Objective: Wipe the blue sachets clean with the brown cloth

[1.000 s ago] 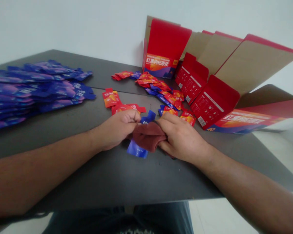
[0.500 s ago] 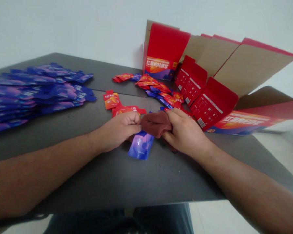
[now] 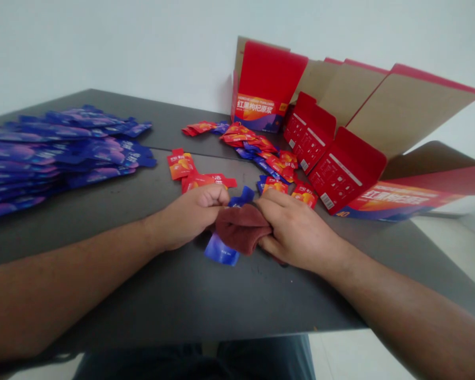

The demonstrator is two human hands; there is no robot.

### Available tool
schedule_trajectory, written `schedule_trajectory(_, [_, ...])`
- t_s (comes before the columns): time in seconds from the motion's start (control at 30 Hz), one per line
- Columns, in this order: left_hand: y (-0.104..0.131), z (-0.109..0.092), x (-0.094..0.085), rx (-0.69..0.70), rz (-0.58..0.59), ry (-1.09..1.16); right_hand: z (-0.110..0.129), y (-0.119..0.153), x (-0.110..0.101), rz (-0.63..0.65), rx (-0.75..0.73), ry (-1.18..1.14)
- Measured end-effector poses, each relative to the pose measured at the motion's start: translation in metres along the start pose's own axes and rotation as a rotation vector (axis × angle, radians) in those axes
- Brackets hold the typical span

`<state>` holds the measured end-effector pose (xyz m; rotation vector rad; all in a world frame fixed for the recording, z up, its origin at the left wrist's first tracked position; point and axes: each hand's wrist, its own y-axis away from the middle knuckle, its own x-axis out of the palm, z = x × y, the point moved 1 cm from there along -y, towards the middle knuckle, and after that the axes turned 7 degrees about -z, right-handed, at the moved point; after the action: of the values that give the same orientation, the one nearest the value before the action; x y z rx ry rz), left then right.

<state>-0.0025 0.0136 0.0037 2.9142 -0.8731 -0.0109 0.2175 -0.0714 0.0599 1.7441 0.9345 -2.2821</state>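
Note:
A blue pouch (image 3: 222,250) is near the middle of the grey table, its top tab and bottom end showing past a brown cloth (image 3: 242,228). My left hand (image 3: 198,214) is closed at the pouch's left edge, thumb against curled fingers. Bunched in my right hand (image 3: 291,227), the cloth lies across the pouch's middle and hides it. Just behind my left hand, red pouches (image 3: 206,180) rest on the table.
A large stack of blue pouches (image 3: 63,145) covers the left of the table (image 3: 206,311). Mixed red and blue pouches (image 3: 257,145) are piled behind my hands. Open red cartons (image 3: 275,74) stand at the right back, one lying toward the right edge.
My right hand has moved the cloth down and slightly left over the pouch, uncovering its top tab and hiding more of its middle. My left hand remains at the pouch's edge.

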Motion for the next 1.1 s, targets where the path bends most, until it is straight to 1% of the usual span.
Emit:
schedule_trajectory(0.03, [0.0000, 0.0005, -0.0001, -0.006, 0.002, 0.011, -0.0005, 0.0000, -0.0002, -0.007, 0.015, 0.008])
schedule_trajectory(0.13, [-0.0005, 0.0025, -0.0003, 0.001, 0.001, 0.050, -0.0049, -0.0008, -0.0011, -0.077, 0.138, 0.079])
schedule_trajectory(0.17, [-0.0006, 0.0031, -0.0005, 0.009, 0.003, 0.050, -0.0056, -0.0010, -0.0014, -0.090, 0.157, 0.090])
schedule_trajectory(0.2, [-0.0008, 0.0035, -0.0008, 0.019, 0.005, 0.038, -0.0054, -0.0011, -0.0016, -0.088, 0.148, 0.087])
schedule_trajectory(0.33, [-0.0017, 0.0038, -0.0027, 0.026, 0.002, -0.071, -0.0012, -0.0009, -0.0017, -0.015, 0.033, 0.040])
schedule_trajectory(0.37, [-0.0020, 0.0040, -0.0032, 0.027, 0.002, -0.078, -0.0016, -0.0010, -0.0017, -0.011, 0.042, 0.045])
schedule_trajectory(0.5, [-0.0028, 0.0051, -0.0037, 0.068, 0.005, -0.026, -0.0074, -0.0017, -0.0026, -0.060, 0.178, 0.103])
schedule_trajectory(0.53, [-0.0026, 0.0051, -0.0035, 0.074, 0.005, -0.025, -0.0077, -0.0019, -0.0028, -0.062, 0.181, 0.102])
schedule_trajectory(0.67, [-0.0014, 0.0032, -0.0020, 0.030, 0.009, -0.065, -0.0041, -0.0016, -0.0030, 0.010, 0.071, 0.038])
schedule_trajectory(0.73, [-0.0011, 0.0023, -0.0016, 0.025, 0.014, -0.040, -0.0053, -0.0018, -0.0027, 0.001, 0.090, 0.044])
schedule_trajectory(0.83, [-0.0012, 0.0021, -0.0020, 0.058, 0.011, -0.006, -0.0092, -0.0022, -0.0022, -0.054, 0.174, 0.091])
schedule_trajectory(0.9, [-0.0010, 0.0022, -0.0021, 0.058, 0.012, -0.026, -0.0080, -0.0020, -0.0018, -0.047, 0.151, 0.085])
schedule_trajectory(1.0, [-0.0009, 0.0021, -0.0019, 0.027, 0.013, -0.065, -0.0028, -0.0011, -0.0017, 0.014, 0.046, 0.038])
schedule_trajectory(1.03, [-0.0011, 0.0021, -0.0017, 0.019, 0.012, -0.063, -0.0023, -0.0009, -0.0018, 0.022, 0.039, 0.034])
schedule_trajectory(1.1, [-0.0016, 0.0024, -0.0016, 0.029, 0.005, -0.035, -0.0046, -0.0011, -0.0024, -0.003, 0.093, 0.058])
